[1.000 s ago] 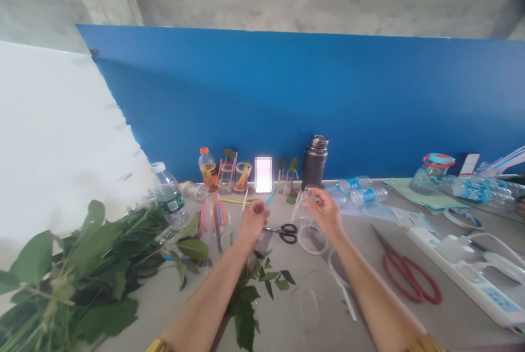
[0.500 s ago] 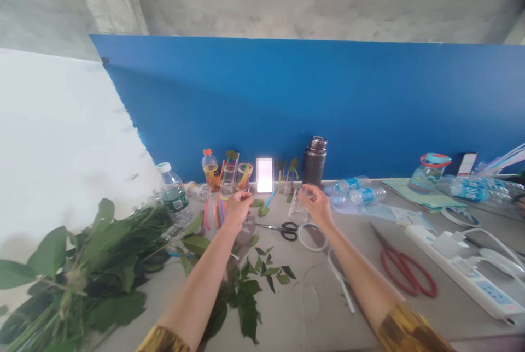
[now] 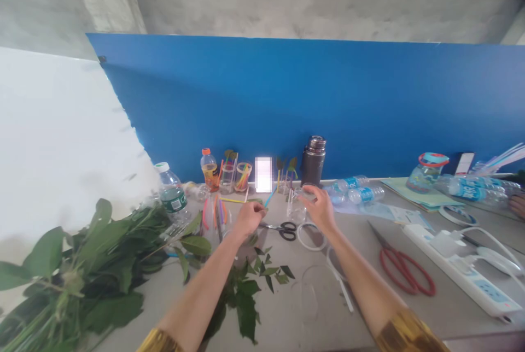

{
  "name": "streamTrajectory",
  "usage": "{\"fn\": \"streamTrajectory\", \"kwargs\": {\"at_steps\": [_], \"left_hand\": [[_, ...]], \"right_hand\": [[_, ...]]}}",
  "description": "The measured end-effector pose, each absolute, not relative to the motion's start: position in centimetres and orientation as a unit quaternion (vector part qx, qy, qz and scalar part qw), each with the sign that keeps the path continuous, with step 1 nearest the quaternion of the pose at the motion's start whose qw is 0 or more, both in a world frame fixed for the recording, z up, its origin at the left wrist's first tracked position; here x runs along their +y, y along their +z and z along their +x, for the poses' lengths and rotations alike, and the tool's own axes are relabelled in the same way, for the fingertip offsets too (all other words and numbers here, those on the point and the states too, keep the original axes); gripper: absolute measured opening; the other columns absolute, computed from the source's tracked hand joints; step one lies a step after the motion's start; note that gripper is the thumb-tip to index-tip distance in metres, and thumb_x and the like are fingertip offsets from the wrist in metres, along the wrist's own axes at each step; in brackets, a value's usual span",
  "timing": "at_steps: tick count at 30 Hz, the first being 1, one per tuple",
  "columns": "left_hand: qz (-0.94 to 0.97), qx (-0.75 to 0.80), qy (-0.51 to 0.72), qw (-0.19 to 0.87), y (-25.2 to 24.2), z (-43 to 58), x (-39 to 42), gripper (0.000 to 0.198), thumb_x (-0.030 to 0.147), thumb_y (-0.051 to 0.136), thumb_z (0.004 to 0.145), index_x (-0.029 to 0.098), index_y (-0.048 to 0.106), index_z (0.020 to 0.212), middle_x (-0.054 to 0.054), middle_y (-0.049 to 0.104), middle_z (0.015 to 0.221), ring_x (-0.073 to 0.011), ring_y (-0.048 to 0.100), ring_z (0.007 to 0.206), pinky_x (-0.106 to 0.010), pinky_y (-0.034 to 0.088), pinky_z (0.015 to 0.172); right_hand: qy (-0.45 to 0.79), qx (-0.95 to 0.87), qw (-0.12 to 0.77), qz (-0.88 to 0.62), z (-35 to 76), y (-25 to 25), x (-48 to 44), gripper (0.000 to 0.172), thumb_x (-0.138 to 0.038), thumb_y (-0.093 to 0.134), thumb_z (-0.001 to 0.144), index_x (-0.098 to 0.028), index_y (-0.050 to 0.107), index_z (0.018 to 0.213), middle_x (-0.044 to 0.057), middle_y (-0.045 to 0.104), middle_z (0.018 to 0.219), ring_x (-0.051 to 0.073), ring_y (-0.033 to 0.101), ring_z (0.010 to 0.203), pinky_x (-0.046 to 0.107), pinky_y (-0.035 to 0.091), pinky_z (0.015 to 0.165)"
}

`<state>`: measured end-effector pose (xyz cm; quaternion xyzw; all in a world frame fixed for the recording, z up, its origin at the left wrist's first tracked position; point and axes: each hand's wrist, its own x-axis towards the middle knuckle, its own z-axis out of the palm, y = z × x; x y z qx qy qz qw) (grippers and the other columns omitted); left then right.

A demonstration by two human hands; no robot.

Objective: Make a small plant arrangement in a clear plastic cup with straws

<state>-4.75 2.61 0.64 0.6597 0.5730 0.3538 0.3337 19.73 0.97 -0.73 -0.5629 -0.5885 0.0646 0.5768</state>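
Note:
My left hand is closed in a pinch at the lower end of a blue straw, where a leaf piece is mostly covered by the fingers. With thumb and fingers around its rim, my right hand holds a clear plastic cup on the table. Black-handled scissors lie between the hands, beside a roll of clear tape. Cut leaves are scattered nearer me. Several coloured straw pieces lie left of my left hand.
A leafy branch pile covers the left side, near a green-labelled bottle. Cups of straws, a lit screen and a dark thermos line the back. Red-handled scissors and a power strip lie right; another person's hand shows.
My left hand has moved right and slightly nearer me, reaching the lower end of the blue straw and covering the leaf there. My right hand stays at the cup. Another person's hand is more visible at right.

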Motion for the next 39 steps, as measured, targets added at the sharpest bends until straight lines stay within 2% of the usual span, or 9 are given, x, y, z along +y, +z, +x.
{"fn": "streamTrajectory", "kwargs": {"at_steps": [6, 11, 16, 20, 23, 27, 32, 34, 39], "left_hand": [[0.670, 0.650, 0.305, 0.185, 2.1, -8.4, 4.4, 0.017, 0.010, 0.058, 0.078, 0.018, 0.072, 0.077, -0.005, 0.074, 0.075, -0.0180, 0.067, 0.074, -0.026, 0.047, 0.070], [0.654, 0.691, 0.283, 0.123, 2.0, -10.0, 5.9, 0.020, 0.006, 0.055, 0.076, 0.018, 0.072, 0.077, -0.011, 0.076, 0.086, -0.0236, 0.069, 0.089, -0.028, 0.046, 0.077], [0.656, 0.699, 0.267, 0.100, 1.6, -9.1, 6.9, 0.017, 0.008, 0.057, 0.077, 0.015, 0.072, 0.077, -0.017, 0.075, 0.089, -0.0287, 0.071, 0.091, -0.032, 0.047, 0.079], [0.655, 0.699, 0.268, 0.098, 1.6, -8.7, 7.1, 0.019, 0.006, 0.055, 0.081, 0.014, 0.071, 0.074, -0.020, 0.075, 0.091, -0.0288, 0.071, 0.092, -0.031, 0.046, 0.077], [0.650, 0.699, 0.282, 0.096, 2.0, -9.1, 7.4, 0.021, 0.007, 0.052, 0.085, 0.015, 0.070, 0.078, -0.018, 0.075, 0.093, -0.0270, 0.071, 0.092, -0.031, 0.046, 0.078], [0.632, 0.706, 0.309, 0.086, 2.6, -9.1, 8.2, 0.021, 0.012, 0.051, 0.090, 0.015, 0.071, 0.093, -0.016, 0.074, 0.098, -0.0260, 0.069, 0.095, -0.031, 0.046, 0.081], [0.626, 0.677, 0.387, 0.010, 3.8, -8.3, 9.3, 0.031, 0.019, 0.048, 0.096, 0.017, 0.065, 0.121, -0.016, 0.066, 0.123, -0.0254, 0.062, 0.114, -0.031, 0.045, 0.091], [0.646, 0.649, 0.401, -0.025, 4.4, -7.9, 9.8, 0.031, 0.019, 0.047, 0.097, 0.020, 0.067, 0.121, -0.013, 0.063, 0.124, -0.0241, 0.061, 0.114, -0.030, 0.044, 0.091], [0.700, 0.632, 0.328, -0.055, 5.5, -7.3, 11.3, 0.030, 0.022, 0.047, 0.098, 0.028, 0.068, 0.118, -0.008, 0.062, 0.121, -0.0207, 0.062, 0.102, -0.027, 0.044, 0.078]], "right_hand": [[0.013, -0.592, 0.616, -0.519, 19.3, 0.4, -0.7, 0.029, -0.044, 0.059, 0.089, -0.021, 0.073, 0.100, 0.010, 0.074, 0.103, 0.026, 0.060, 0.100, 0.038, 0.051, 0.081], [0.043, -0.655, 0.566, -0.499, 17.4, 1.0, -2.1, 0.027, -0.040, 0.054, 0.093, -0.022, 0.075, 0.094, 0.009, 0.074, 0.097, 0.025, 0.062, 0.092, 0.035, 0.051, 0.077], [0.108, -0.695, 0.516, -0.489, 16.0, 0.3, -2.6, 0.026, -0.038, 0.054, 0.092, -0.023, 0.075, 0.090, 0.007, 0.074, 0.091, 0.022, 0.065, 0.081, 0.031, 0.051, 0.073], [0.244, -0.707, 0.431, -0.504, 15.9, 1.0, -3.5, 0.025, -0.037, 0.054, 0.090, -0.022, 0.074, 0.085, 0.002, 0.073, 0.072, 0.018, 0.066, 0.064, 0.027, 0.048, 0.064], [0.337, -0.738, 0.324, -0.487, 15.5, 2.6, -4.1, 0.022, -0.032, 0.057, 0.085, -0.020, 0.072, 0.075, 0.001, 0.074, 0.071, 0.014, 0.062, 0.053, 0.024, 0.046, 0.055], [0.359, -0.759, 0.241, -0.486, 13.5, 5.0, -3.1, 0.017, -0.024, 0.059, 0.077, -0.019, 0.070, 0.065, 0.001, 0.074, 0.064, 0.012, 0.056, 0.043, 0.022, 0.040, 0.047], [0.277, -0.772, 0.239, -0.520, 9.3, 6.0, 1.7, 0.026, -0.019, 0.057, 0.079, -0.019, 0.070, 0.056, 0.000, 0.067, 0.053, 0.012, 0.055, 0.045, 0.022, 0.039, 0.051], [0.215, -0.755, 0.236, -0.573, 7.8, 5.7, 3.8, 0.027, -0.017, 0.060, 0.078, -0.018, 0.069, 0.053, 0.001, 0.064, 0.050, 0.013, 0.057, 0.049, 0.023, 0.039, 0.053], [0.194, -0.720, 0.220, -0.629, 4.9, 4.1, 8.1, 0.021, -0.011, 0.063, 0.076, -0.016, 0.071, 0.057, 0.007, 0.070, 0.061, 0.021, 0.068, 0.067, 0.025, 0.045, 0.060]]}}
